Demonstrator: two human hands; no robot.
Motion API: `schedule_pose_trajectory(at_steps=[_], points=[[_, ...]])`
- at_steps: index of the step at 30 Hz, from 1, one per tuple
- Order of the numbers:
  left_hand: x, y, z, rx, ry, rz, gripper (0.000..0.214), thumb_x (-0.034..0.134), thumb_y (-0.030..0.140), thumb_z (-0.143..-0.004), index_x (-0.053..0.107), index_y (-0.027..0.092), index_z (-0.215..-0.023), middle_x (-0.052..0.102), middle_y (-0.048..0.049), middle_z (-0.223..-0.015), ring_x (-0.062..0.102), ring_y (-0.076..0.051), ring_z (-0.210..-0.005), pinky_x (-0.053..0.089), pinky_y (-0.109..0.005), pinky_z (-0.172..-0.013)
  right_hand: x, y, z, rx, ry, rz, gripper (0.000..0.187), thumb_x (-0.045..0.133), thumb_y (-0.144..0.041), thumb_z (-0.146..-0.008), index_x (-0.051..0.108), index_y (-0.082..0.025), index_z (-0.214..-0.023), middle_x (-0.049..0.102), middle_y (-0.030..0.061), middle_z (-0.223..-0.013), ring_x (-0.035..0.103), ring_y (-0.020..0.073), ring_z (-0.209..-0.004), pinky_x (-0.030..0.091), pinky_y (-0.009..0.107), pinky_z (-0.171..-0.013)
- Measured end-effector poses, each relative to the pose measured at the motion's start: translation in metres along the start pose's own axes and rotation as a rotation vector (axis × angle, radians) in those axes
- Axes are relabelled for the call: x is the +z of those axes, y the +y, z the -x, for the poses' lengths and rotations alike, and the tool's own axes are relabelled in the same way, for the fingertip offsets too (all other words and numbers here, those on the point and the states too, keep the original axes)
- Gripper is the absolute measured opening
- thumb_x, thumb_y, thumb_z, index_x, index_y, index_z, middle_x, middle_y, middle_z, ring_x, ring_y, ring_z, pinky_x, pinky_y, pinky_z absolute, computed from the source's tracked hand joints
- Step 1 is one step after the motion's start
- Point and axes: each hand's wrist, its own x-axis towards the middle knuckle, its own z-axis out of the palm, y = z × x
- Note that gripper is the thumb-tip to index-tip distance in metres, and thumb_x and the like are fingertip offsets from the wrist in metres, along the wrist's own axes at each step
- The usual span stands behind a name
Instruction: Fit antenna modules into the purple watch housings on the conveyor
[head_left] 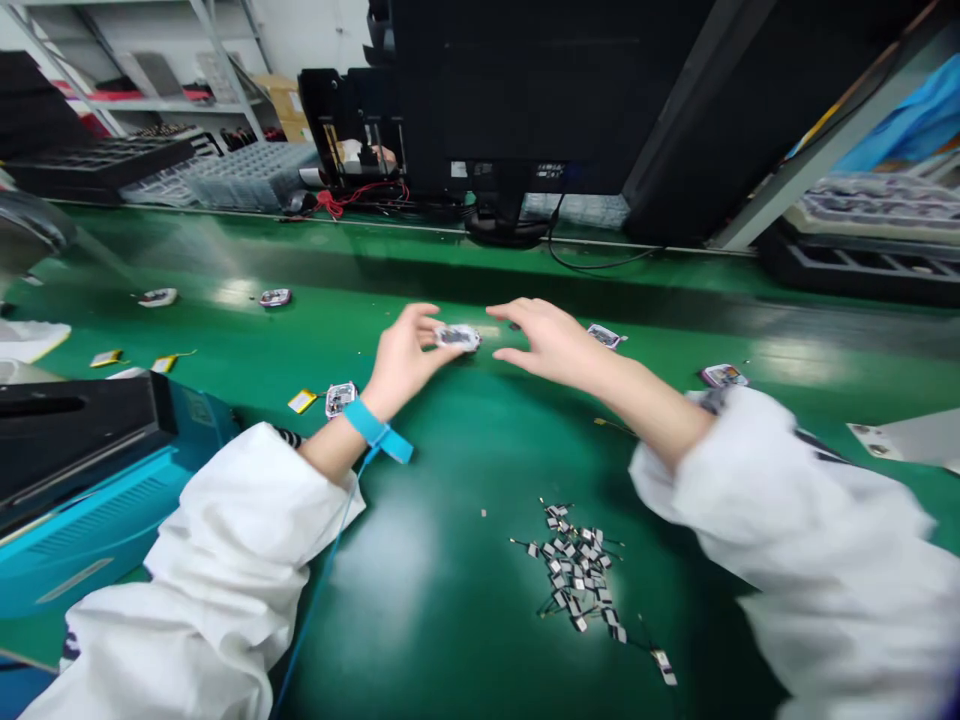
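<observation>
My left hand wears a blue wrist strap and pinches a small white-rimmed electronic housing by its left side, above the green bench mat. To its right, my right hand has thumb and fingers apart with nothing between them; it does not touch the housing. Just behind my right hand lies another small housing. Beside my left wrist is a housing with bare circuitry, next to a yellow battery pouch. Nearer me lies a pile of small wired grey parts.
More housings lie along the back of the bench and one at the right. Yellow batteries are at the left, near a teal-and-black machine. A monitor and clear trays stand behind.
</observation>
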Motion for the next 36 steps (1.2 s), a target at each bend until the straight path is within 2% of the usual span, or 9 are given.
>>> schedule_pose_trajectory(at_steps=[2, 4, 8, 13, 14, 17, 25, 32, 36], points=[[-0.007, -0.021, -0.023, -0.069, 0.097, -0.122, 0.049, 0.067, 0.019, -0.066, 0.041, 0.011, -0.106, 0.060, -0.0122, -0.095, 0.059, -0.022, -0.090, 0.048, -0.041, -0.083, 0.022, 0.009, -0.022, 0.090, -0.009, -0.027, 0.068, 0.066, -0.038, -0.067, 0.041, -0.005, -0.121, 0.054, 0.0153, -0.108, 0.050, 0.0233, -0.100, 0.043, 0.038, -0.085], [-0.010, -0.032, -0.037, -0.088, 0.111, -0.223, 0.045, 0.067, 0.012, -0.064, 0.045, 0.008, -0.103, 0.061, -0.0148, -0.092, 0.057, -0.028, -0.093, 0.043, -0.049, -0.084, 0.044, 0.012, -0.040, 0.150, -0.020, -0.048, 0.056, 0.059, -0.040, -0.074, 0.044, -0.010, -0.118, 0.054, 0.0114, -0.109, 0.052, 0.0203, -0.098, 0.045, 0.038, -0.084], [-0.002, -0.003, -0.018, 0.090, 0.029, -0.336, 0.036, 0.055, 0.005, -0.071, 0.049, 0.009, -0.107, 0.054, -0.0158, -0.111, 0.041, -0.029, -0.114, 0.027, -0.049, -0.099, 0.065, 0.006, -0.057, 0.214, -0.014, -0.074, 0.034, 0.045, -0.035, -0.085, 0.048, -0.015, -0.111, 0.052, 0.0067, -0.110, 0.053, 0.0157, -0.096, 0.046, 0.038, -0.081], [0.023, 0.065, 0.061, 0.432, -0.526, -0.267, 0.009, 0.059, 0.020, -0.076, 0.063, 0.023, -0.083, 0.062, 0.0035, -0.076, 0.056, -0.012, -0.072, 0.044, -0.021, -0.069, 0.042, 0.004, -0.035, 0.269, -0.016, -0.111, 0.060, 0.063, -0.034, -0.071, 0.040, -0.010, -0.121, 0.058, 0.0111, -0.103, 0.055, 0.0226, -0.096, 0.045, 0.037, -0.081], [0.027, 0.071, 0.075, 0.524, -0.676, -0.256, 0.011, 0.055, 0.021, -0.080, 0.063, 0.021, -0.088, 0.062, 0.0022, -0.077, 0.056, -0.011, -0.071, 0.044, -0.020, -0.065, 0.036, 0.004, -0.024, 0.267, -0.022, -0.124, 0.063, 0.065, -0.032, -0.068, 0.041, -0.009, -0.121, 0.060, 0.0116, -0.102, 0.055, 0.0239, -0.096, 0.044, 0.036, -0.081], [0.032, 0.072, 0.104, 0.578, -0.819, -0.240, 0.015, 0.054, 0.029, -0.080, 0.063, 0.017, -0.085, 0.057, 0.0004, -0.073, 0.052, -0.011, -0.067, 0.042, -0.020, -0.061, 0.022, 0.000, 0.015, 0.248, -0.052, -0.167, 0.056, 0.065, -0.031, -0.067, 0.047, -0.011, -0.115, 0.062, 0.0092, -0.100, 0.057, 0.0239, -0.093, 0.044, 0.034, -0.078], [0.012, 0.068, 0.115, 0.691, -0.731, -0.539, 0.024, 0.036, 0.012, -0.087, 0.059, 0.013, -0.097, 0.052, -0.0051, -0.077, 0.047, -0.015, -0.071, 0.044, -0.024, -0.061, 0.033, -0.011, 0.088, 0.159, -0.014, -0.283, 0.051, 0.068, -0.028, -0.066, 0.050, -0.014, -0.111, 0.061, 0.0060, -0.103, 0.056, 0.0189, -0.095, 0.045, 0.033, -0.080], [-0.002, 0.056, 0.117, 0.618, -0.508, -0.713, 0.021, 0.039, 0.017, -0.087, 0.058, 0.010, -0.093, 0.052, -0.0069, -0.084, 0.047, -0.015, -0.076, 0.046, -0.025, -0.064, 0.036, -0.004, 0.092, 0.036, 0.113, -0.373, 0.020, 0.055, -0.027, -0.079, 0.061, -0.017, -0.095, 0.064, 0.0026, -0.093, 0.056, 0.0130, -0.086, 0.044, 0.028, -0.079], [-0.007, 0.047, 0.111, 0.616, -0.564, -0.630, 0.023, 0.038, 0.013, -0.087, 0.056, 0.015, -0.102, 0.056, -0.0049, -0.086, 0.051, -0.014, -0.079, 0.047, -0.024, -0.067, 0.037, 0.002, 0.091, 0.057, 0.160, -0.372, 0.013, 0.050, -0.017, -0.081, 0.063, -0.015, -0.082, 0.065, 0.0016, -0.081, 0.058, 0.0107, -0.076, 0.045, 0.023, -0.070]])
